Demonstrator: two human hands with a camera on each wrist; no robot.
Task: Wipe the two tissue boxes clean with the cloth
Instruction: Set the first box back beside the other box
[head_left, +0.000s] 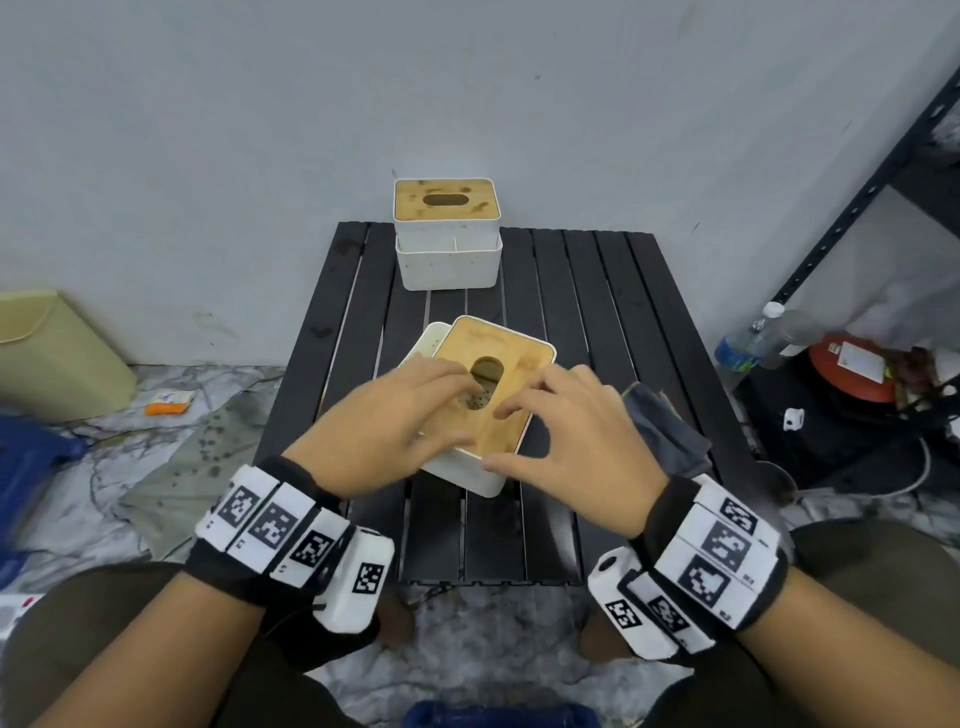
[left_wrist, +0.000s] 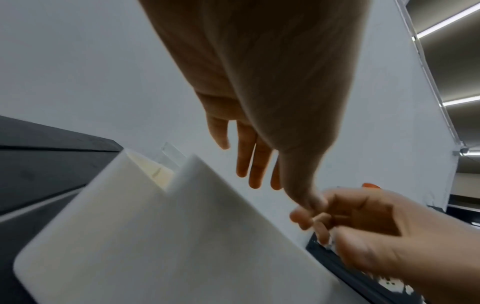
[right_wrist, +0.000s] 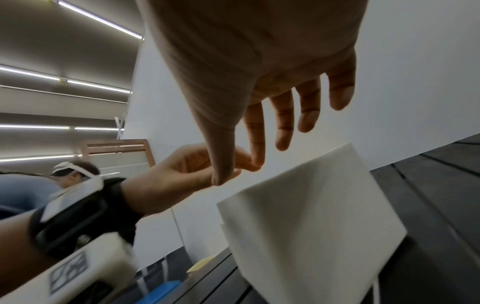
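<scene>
Counter (head_left: 597, 291), black, slatted, set against a grey wall. Near tissue box (head_left: 511, 384), white plastic with a bamboo lid and oval slot, stood turned askew at the counter's middle, its lid apparently shifted off its white base. Far tissue box (head_left: 447, 234), same make, sat at the back edge, square to the wall, lid spotted with grime. Cloth (head_left: 665, 428), dark grey and crumpled, lay by the right edge, just beside the near box.

Left hand (head_left: 395, 421): fingers loosely spread over the lid by the slot, gripping nothing. Right hand (head_left: 566, 441): fingers relaxed over the lid's near right corner, thumb at the box's near edge, likewise holding nothing. Whether either truly pressed the lid could not be told.

Risks, as judged: the cloth was in neither hand, so wiping had not begun; a push on the loose lid could slide it off its base or skate the light box toward the near edge.

View differences: only the head view showed the lids, cloth and far box. Left wrist view showed the near box's white wall (left_wrist: 161, 236) with a gap at its top; right wrist view showed another person behind, wearing a headset.
</scene>
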